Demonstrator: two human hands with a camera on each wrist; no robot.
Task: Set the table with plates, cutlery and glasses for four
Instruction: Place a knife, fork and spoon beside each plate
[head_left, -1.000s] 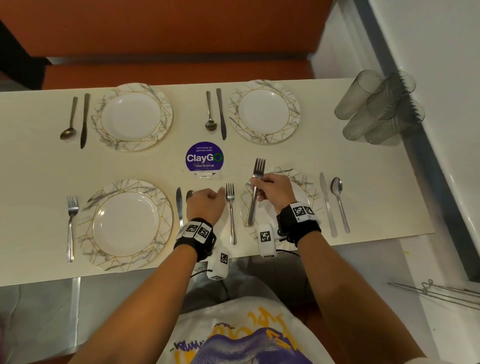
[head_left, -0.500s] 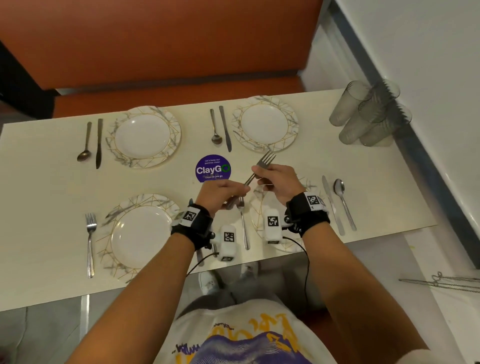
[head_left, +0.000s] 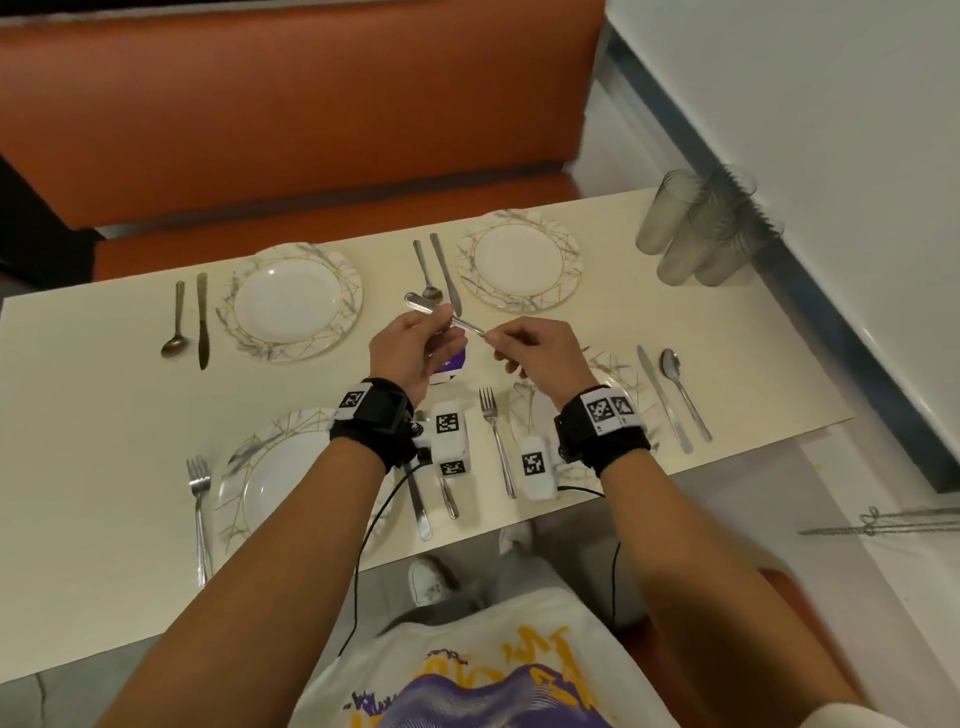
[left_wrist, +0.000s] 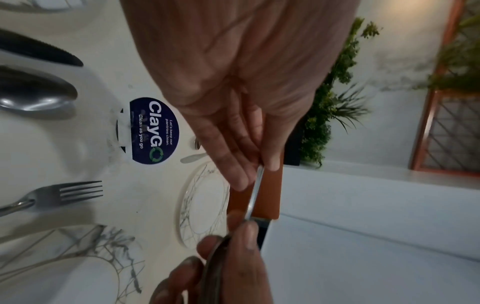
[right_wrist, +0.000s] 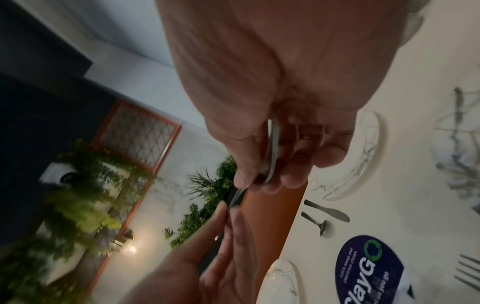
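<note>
Both hands hold one steel fork in the air above the middle of the table. My left hand pinches its handle, whose rounded end sticks out to the far left. My right hand grips the other end, and the tines are hidden in its fingers. The left wrist view shows the fork between my left fingertips and the right hand below. Four marbled plates are laid: far left, far right, near left, near right. Several glasses stand clustered at the far right corner.
Knife and spoon pairs lie at the far left, far centre, near right and under my left wrist. Forks lie near left and near centre. An orange bench runs behind; a ClayGo sticker marks the centre.
The right hand lifted the fork off the near right plate, the left hand took its handle, and both moved it toward the far side, turning the handle to the far left.
</note>
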